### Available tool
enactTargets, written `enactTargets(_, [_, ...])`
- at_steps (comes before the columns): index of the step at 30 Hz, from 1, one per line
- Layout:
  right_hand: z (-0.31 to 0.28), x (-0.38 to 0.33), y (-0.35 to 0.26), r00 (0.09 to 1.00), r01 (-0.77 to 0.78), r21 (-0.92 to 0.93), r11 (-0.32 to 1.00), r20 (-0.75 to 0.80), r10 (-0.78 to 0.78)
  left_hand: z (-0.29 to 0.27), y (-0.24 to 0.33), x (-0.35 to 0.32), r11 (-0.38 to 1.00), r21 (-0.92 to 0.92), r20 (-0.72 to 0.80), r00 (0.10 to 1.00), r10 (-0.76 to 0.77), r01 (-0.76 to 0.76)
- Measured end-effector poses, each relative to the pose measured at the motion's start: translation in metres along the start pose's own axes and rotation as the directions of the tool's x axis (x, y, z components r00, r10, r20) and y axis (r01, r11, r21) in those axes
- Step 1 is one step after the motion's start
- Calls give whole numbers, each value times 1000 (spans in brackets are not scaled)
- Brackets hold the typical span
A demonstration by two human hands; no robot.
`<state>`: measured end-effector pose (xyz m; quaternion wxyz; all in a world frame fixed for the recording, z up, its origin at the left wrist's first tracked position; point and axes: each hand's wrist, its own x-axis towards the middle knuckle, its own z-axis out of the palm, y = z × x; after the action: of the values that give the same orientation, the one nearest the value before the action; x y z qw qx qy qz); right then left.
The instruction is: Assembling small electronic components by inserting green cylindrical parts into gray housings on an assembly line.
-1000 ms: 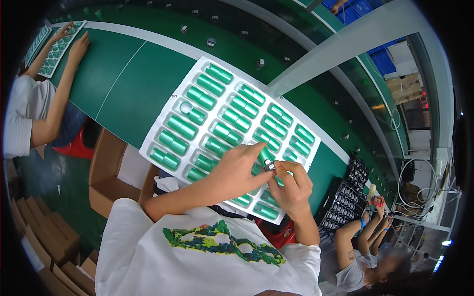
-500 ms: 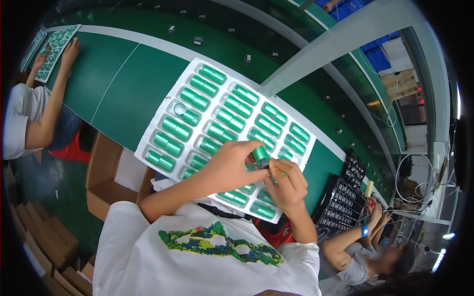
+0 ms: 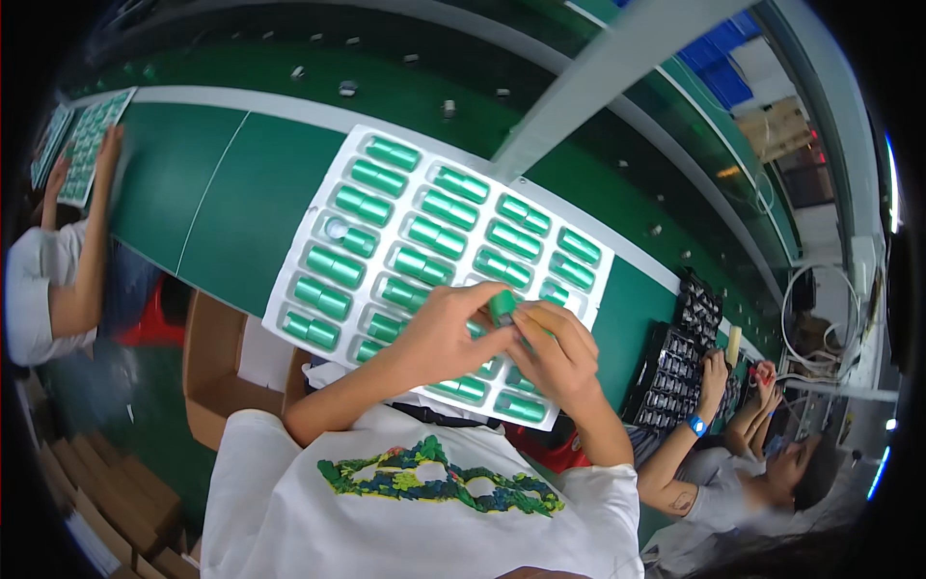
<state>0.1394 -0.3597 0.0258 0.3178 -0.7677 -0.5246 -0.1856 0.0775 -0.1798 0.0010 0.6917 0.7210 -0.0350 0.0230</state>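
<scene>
A shiny green metallic cylinder [image 3: 502,306] is held above a white molded tray [image 3: 384,232]. My left hand [image 3: 446,338] is closed round it, with thumb and fingertips pressed to its sides. My right hand [image 3: 559,349] pinches at its lower end, where a dark grey part shows between the fingers; most of that end is hidden. Under my hands, the tray holds rows of similar green cylinders lying in molded slots. In one slot on the left side, a pale round piece [image 3: 336,230] stands at the end of a shorter green cylinder.
The tray rests on a green worktable [image 3: 222,188]; a conveyor belt [image 3: 410,87] with small scattered parts runs beyond it. A grey post [image 3: 579,92] rises behind the tray. Black trays of parts [image 3: 666,372] and a co-worker are at right, another co-worker at left. An open cardboard box [image 3: 217,372] stands below.
My right fingers have closed further over the cylinder's lower end, hiding more of the dark part. The whole view has shifted slightly. The right co-worker's hands have moved.
</scene>
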Motion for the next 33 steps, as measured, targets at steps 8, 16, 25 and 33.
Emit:
enactTargets(8, [-16,0,191,652,-734,-35,678,-314,690,-50,2,-10,639,762,96,994,47,-104])
enactTargets(16, [-24,-37,246,684,-729,-174,662,-226,694,-54,-13,-18,751,655,50,997,63,-80])
enactTargets(25, [-28,-83,296,476,-825,72,560,-447,757,-69,-3,-4,676,719,38,980,196,-163])
enactTargets(33, [-32,-28,179,518,202,936,-288,147,843,-49,-1,0,859,-512,-54,998,-39,6])
